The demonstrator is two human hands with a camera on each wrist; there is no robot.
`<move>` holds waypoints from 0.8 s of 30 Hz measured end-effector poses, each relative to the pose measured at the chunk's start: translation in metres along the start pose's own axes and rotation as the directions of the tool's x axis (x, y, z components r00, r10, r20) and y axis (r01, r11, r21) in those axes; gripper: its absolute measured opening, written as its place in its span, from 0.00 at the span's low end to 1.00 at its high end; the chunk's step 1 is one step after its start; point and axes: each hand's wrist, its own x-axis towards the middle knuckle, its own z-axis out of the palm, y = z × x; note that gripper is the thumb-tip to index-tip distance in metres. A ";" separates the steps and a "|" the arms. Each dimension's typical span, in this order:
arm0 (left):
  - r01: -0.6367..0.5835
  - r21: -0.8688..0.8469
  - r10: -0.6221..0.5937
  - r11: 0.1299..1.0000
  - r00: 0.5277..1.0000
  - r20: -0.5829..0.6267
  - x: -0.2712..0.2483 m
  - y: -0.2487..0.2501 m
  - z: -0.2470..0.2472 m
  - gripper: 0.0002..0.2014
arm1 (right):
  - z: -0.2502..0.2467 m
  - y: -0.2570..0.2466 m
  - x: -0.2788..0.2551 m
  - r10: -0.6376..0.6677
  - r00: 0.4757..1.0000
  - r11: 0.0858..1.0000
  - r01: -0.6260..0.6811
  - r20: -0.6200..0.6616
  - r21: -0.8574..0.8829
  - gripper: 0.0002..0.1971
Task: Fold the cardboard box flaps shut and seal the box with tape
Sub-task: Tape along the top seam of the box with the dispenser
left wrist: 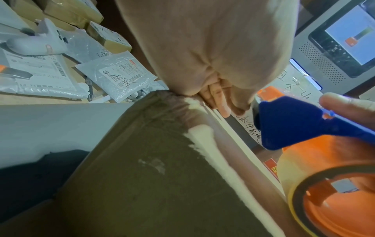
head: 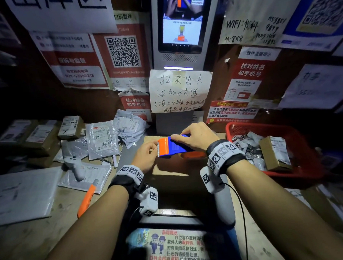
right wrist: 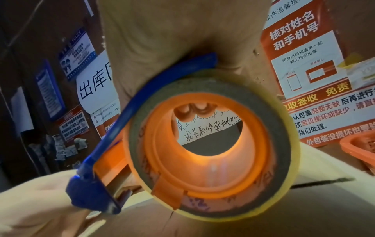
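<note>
Your right hand (head: pixel 196 135) is gripping the tape dispenser (head: pixel 171 147) at the centre of the head view, fingers curled over its blue body, the orange blade end pointing to the left of the frame. The tape roll (right wrist: pixel 211 144) is filling the middle of the right wrist view, its orange core ringed by yellowish tape, sitting just above the box (head: pixel 168 169).

Your left hand (head: pixel 146 154) is sitting right at the blade end, fingers curled in and pinching at something there — the tape end itself is too clear to make out, so what it is holding I cannot tell. In the left wrist view the fingertips (left wrist: pixel 221 104) are pressing at the box's far edge, beside the blue dispenser.

The box is lying in the centre of the head view under both hands, its top flaps folded down; a dark seam is showing between them at the lower right of the right wrist view.

At the left of the head view, parcels (head: pixel 100 140) are lying scattered on the table (head: pixel 43 233), with an orange-handled knife (head: pixel 87 198) at lower left. A red basket (head: pixel 243 128) is sitting at the right — small items are piled inside it.
</note>
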 end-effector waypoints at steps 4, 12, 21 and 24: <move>-0.003 0.013 0.003 1.000 1.000 -0.011 -0.001 0.004 0.003 0.12 | -0.003 0.002 0.003 0.012 0.999 1.000 -0.012 0.036 -0.001 0.31; -0.006 0.019 0.006 1.000 1.000 -0.004 0.002 0.005 0.006 0.13 | -0.010 0.011 0.002 0.034 0.997 0.999 -0.034 0.074 -0.009 0.31; -0.003 0.007 0.003 1.000 1.000 -0.020 0.002 -0.001 0.006 0.12 | -0.024 0.031 -0.007 0.065 0.988 0.997 -0.059 0.139 -0.047 0.33; -0.007 0.010 0.007 1.000 1.000 0.007 0.002 -0.002 0.005 0.13 | -0.039 0.055 -0.020 0.103 0.988 0.992 -0.094 0.115 -0.079 0.35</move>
